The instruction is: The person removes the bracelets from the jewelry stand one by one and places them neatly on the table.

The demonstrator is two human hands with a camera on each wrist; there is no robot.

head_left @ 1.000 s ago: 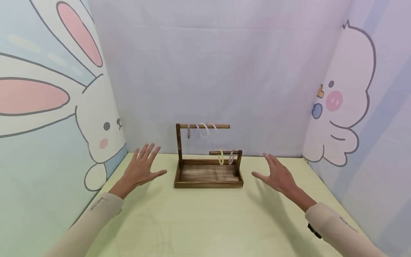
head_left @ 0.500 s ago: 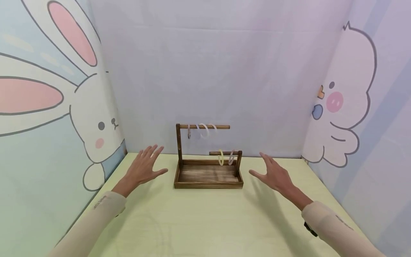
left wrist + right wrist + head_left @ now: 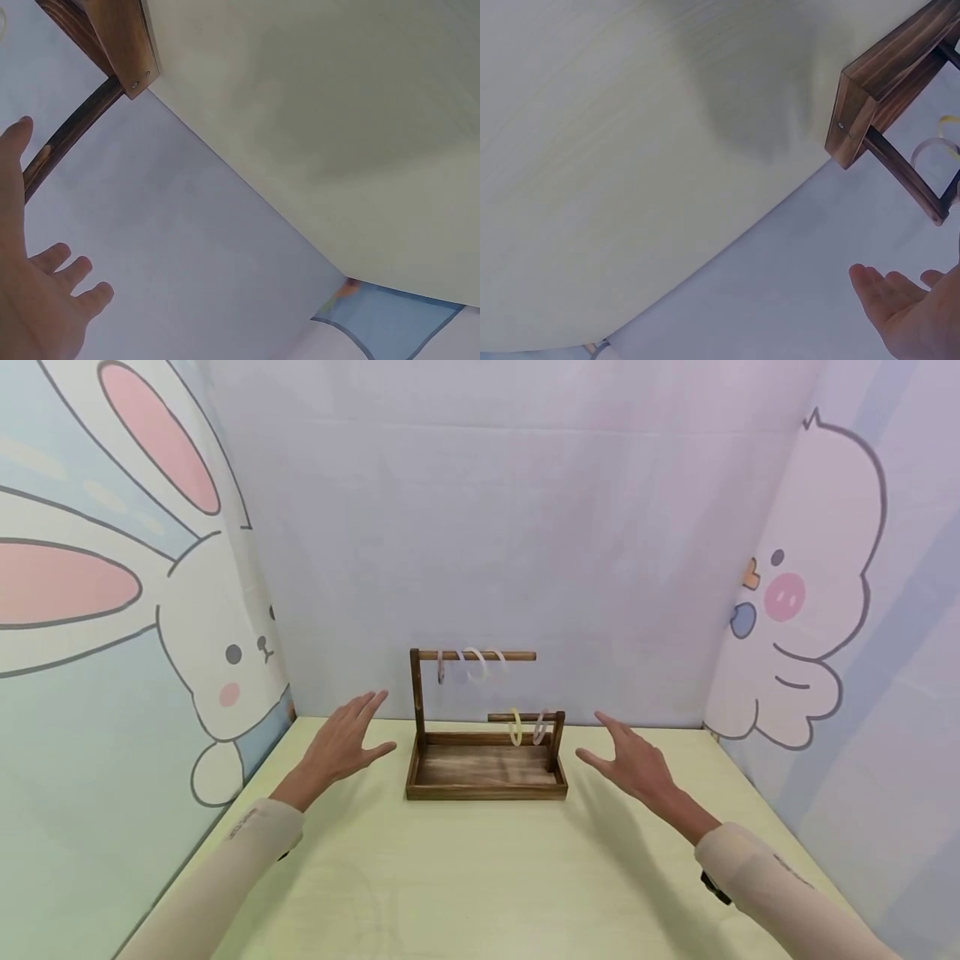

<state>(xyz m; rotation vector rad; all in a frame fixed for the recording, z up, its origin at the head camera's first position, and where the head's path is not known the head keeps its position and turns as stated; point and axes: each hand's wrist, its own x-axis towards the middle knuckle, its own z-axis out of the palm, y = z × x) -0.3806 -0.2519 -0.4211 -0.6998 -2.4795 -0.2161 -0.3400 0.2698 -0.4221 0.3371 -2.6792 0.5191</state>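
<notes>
A brown wooden stand (image 3: pixel 487 792) with a shallow tray base sits toward the back of the table. Several rings that look like bangles hang from its two bars; a white bangle (image 3: pixel 477 665) is on the tall upper bar, and a yellow bangle (image 3: pixel 516 727) and a pale lilac bangle (image 3: pixel 540 727) are on the short lower bar. To the left of the stand my left hand (image 3: pixel 337 747) hovers with fingers spread, holding nothing. On the other side my right hand (image 3: pixel 633 764) is also held in the air, fingers extended and thumb apart, touching nothing.
The pale yellow-green table (image 3: pixel 480 877) is enclosed by a plain back wall (image 3: pixel 525 527), a left wall with a cartoon rabbit (image 3: pixel 217 652) and a right wall with a cartoon chick (image 3: pixel 817 568). The upper bar (image 3: pixel 521 656) ends free on its right.
Both hands have drifted inward, the left one rightward and the right one leftward, closer to the stand. The stand and its bangles have stayed in place.
</notes>
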